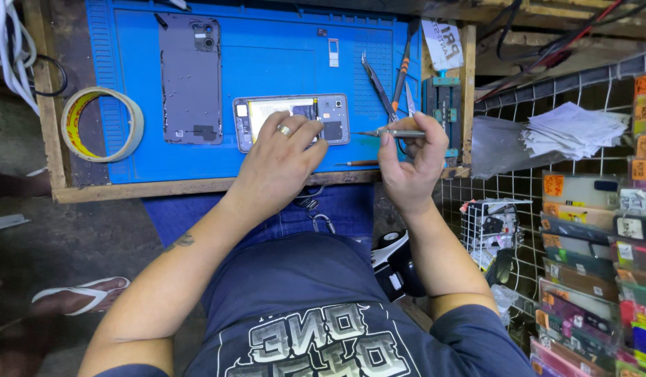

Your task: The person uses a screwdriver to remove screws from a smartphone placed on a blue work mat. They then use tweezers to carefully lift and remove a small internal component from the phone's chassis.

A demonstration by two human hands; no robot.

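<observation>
An opened phone (330, 112) lies on a blue work mat (267, 63), its insides showing. My left hand (281, 157), with a ring on one finger, presses down on the phone's middle. My right hand (410, 160) holds a thin metal screwdriver (389, 132) level, tip pointing left toward the phone's right end. The phone's grey back cover (190, 80) lies apart at the mat's left.
A tape roll (103, 124) sits left of the mat. Tweezers (377, 85) and an orange-handled tool (401, 73) lie at the mat's right, another thin tool (358, 164) near the wooden front edge. Wire racks with packaged goods (595, 265) stand right. Someone's sandalled foot (78, 297) is lower left.
</observation>
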